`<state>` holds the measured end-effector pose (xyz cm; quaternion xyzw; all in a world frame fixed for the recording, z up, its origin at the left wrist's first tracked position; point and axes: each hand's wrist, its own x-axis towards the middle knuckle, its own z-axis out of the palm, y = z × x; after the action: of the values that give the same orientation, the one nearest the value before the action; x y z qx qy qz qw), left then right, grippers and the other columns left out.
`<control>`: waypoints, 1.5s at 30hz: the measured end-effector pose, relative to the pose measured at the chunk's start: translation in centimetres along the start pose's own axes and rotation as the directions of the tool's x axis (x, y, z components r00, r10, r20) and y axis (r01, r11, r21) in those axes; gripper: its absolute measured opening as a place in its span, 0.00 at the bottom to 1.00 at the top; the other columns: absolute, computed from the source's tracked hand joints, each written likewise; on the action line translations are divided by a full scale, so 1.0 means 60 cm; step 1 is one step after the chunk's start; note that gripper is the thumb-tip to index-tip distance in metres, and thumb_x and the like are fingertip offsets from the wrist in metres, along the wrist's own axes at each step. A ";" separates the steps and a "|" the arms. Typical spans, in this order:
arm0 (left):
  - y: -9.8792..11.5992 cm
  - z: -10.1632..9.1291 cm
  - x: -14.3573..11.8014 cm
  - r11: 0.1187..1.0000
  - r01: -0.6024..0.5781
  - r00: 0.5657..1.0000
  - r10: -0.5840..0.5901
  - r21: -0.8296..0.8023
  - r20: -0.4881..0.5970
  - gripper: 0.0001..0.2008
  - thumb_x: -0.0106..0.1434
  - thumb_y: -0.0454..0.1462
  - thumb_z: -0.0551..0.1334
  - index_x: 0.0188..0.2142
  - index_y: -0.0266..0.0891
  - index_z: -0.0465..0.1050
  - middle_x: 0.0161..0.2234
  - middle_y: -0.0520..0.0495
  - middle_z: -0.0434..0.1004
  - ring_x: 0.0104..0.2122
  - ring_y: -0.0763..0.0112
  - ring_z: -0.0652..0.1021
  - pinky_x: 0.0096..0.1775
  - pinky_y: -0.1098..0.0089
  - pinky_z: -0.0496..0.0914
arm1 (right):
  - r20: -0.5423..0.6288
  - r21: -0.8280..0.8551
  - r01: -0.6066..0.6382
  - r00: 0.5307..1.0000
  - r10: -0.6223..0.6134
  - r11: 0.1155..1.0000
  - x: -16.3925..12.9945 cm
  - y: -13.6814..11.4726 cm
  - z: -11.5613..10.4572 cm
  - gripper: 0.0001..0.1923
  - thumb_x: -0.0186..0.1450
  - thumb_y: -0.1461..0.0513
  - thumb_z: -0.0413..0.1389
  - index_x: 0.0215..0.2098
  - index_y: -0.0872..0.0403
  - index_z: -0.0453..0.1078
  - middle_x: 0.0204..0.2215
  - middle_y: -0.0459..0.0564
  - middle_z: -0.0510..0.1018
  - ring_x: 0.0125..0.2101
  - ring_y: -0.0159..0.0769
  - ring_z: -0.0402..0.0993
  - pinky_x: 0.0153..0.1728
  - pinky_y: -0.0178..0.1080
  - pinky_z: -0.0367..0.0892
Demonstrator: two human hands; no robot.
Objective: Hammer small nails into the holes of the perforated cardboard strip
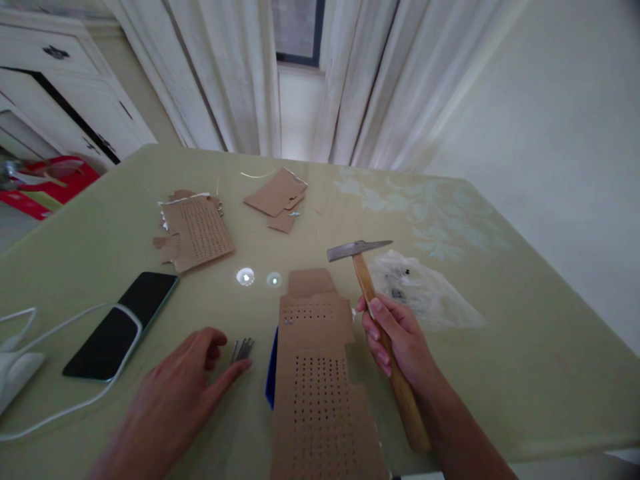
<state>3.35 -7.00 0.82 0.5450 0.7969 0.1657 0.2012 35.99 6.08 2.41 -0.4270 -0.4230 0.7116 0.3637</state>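
My right hand [400, 333] is wrapped round the wooden handle of a hammer [367, 283], its metal head raised to the right of a cardboard sheet [313, 340]. Rows of punched holes run across the cardboard, and two small metal nail heads [289, 321] show near its upper left. A blue object [271, 373] sticks out from under its left edge. My left hand [187, 387] rests over the table with thumb and fingers apart. Several nails [243, 349] lie at its thumb tip; whether the thumb touches them I cannot tell.
A black phone [125, 327] with a white cable [90, 400] across it lies at left. Punched cardboard [200, 230] and plain cardboard pieces [277, 193] are farther back. Right of the hammer lies a clear plastic bag [430, 293] with small dark items, on the pale green table [540, 347].
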 end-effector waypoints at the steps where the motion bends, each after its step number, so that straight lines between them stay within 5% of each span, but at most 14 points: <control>1: 0.006 0.010 -0.003 1.000 -0.005 1.000 0.005 -0.011 0.015 0.22 0.61 0.61 0.65 0.36 0.47 0.76 0.30 0.45 0.84 0.29 0.53 0.83 0.31 0.61 0.72 | 0.003 0.002 -0.002 1.000 0.002 1.000 -0.001 0.000 0.001 0.24 0.69 0.42 0.67 0.41 0.53 0.76 0.22 0.36 0.68 0.11 0.21 0.57 0.07 0.25 0.61; 5: 0.025 0.025 0.022 0.998 -0.051 0.993 0.053 -0.025 0.107 0.16 0.68 0.51 0.58 0.37 0.45 0.76 0.34 0.44 0.85 0.34 0.53 0.85 0.37 0.59 0.73 | 0.012 -0.001 0.003 1.000 -0.003 1.000 0.000 0.001 0.003 0.23 0.70 0.42 0.67 0.41 0.53 0.76 0.22 0.36 0.68 0.11 0.21 0.58 0.07 0.25 0.61; 12: 0.065 0.008 0.161 0.977 -0.147 0.988 0.140 0.151 0.061 0.11 0.69 0.43 0.59 0.39 0.41 0.78 0.40 0.40 0.87 0.41 0.52 0.85 0.41 0.60 0.73 | 0.000 -0.008 0.052 0.999 -0.052 0.999 0.005 0.004 -0.002 0.24 0.70 0.41 0.66 0.41 0.53 0.77 0.22 0.36 0.68 0.11 0.21 0.58 0.07 0.25 0.61; 16: 0.084 0.012 0.198 0.981 -0.134 0.991 0.132 0.138 0.024 0.11 0.70 0.42 0.60 0.41 0.41 0.80 0.41 0.40 0.88 0.42 0.53 0.86 0.43 0.61 0.74 | -0.014 -0.024 0.058 0.998 -0.059 0.998 0.008 0.007 -0.004 0.25 0.69 0.41 0.67 0.41 0.53 0.76 0.22 0.36 0.68 0.11 0.22 0.58 0.07 0.26 0.61; 32: 0.069 0.003 0.186 0.963 -0.043 0.998 0.029 -0.266 -0.058 0.13 0.62 0.49 0.66 0.35 0.41 0.79 0.30 0.46 0.86 0.32 0.59 0.85 0.37 0.62 0.77 | -0.027 -0.006 -0.003 1.000 0.003 1.000 0.004 0.008 0.007 0.25 0.68 0.40 0.68 0.39 0.53 0.75 0.21 0.36 0.68 0.11 0.22 0.59 0.07 0.25 0.60; 35: 0.068 0.002 0.173 0.899 -0.143 0.986 0.093 -0.415 -0.138 0.13 0.64 0.48 0.68 0.38 0.41 0.79 0.31 0.48 0.85 0.31 0.63 0.83 0.35 0.65 0.76 | -0.033 -0.005 0.004 0.999 -0.005 1.000 0.004 0.009 0.007 0.25 0.68 0.40 0.68 0.40 0.54 0.76 0.21 0.36 0.68 0.11 0.21 0.59 0.07 0.24 0.61; 39: 0.081 0.004 0.135 0.681 -0.387 0.921 0.261 -0.622 -0.287 0.09 0.69 0.43 0.71 0.40 0.41 0.80 0.34 0.49 0.86 0.33 0.67 0.84 0.37 0.68 0.78 | -0.050 -0.005 0.008 0.999 -0.009 1.000 0.005 0.008 0.005 0.26 0.67 0.40 0.68 0.40 0.54 0.77 0.21 0.35 0.68 0.11 0.21 0.58 0.07 0.24 0.61; 45: 0.100 0.023 0.101 0.596 -0.574 0.811 0.507 -0.562 -0.291 0.02 0.72 0.36 0.70 0.43 0.44 0.83 0.35 0.49 0.88 0.32 0.70 0.83 0.33 0.71 0.74 | -0.053 -0.004 0.016 0.998 -0.016 1.000 0.005 0.009 0.004 0.26 0.68 0.40 0.68 0.41 0.54 0.77 0.22 0.36 0.68 0.11 0.21 0.59 0.07 0.24 0.61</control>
<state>6.88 0.80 1.67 0.6523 0.5006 0.5008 0.2703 35.56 6.04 1.88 -0.4430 -0.4180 0.6964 0.3796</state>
